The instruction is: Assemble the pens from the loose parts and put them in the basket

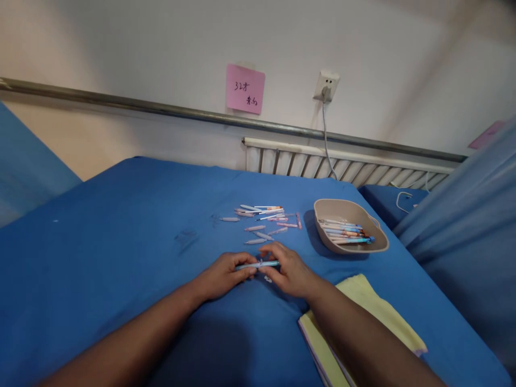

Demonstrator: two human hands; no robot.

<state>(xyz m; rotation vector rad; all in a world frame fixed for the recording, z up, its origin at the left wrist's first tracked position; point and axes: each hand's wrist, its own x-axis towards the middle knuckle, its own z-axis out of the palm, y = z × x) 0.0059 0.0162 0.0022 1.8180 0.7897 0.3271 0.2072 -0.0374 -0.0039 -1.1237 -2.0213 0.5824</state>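
Both hands meet low over the blue table (121,252), pinching one pale blue pen (255,265) that lies level between them. My left hand (223,275) grips its left end with curled fingers. My right hand (288,269) closes on its right end. Just beyond the hands, several loose pens and pen parts (264,220) lie scattered on the cloth. To the right stands a beige tray (350,207) with several assembled pens (346,232) inside.
A yellow notepad (365,303) lies under my right forearm near the table's front right. A second blue-covered surface (385,199) sits behind the tray. On the wall are a pink note (245,88), a socket with a cable (325,86) and a radiator (342,164).
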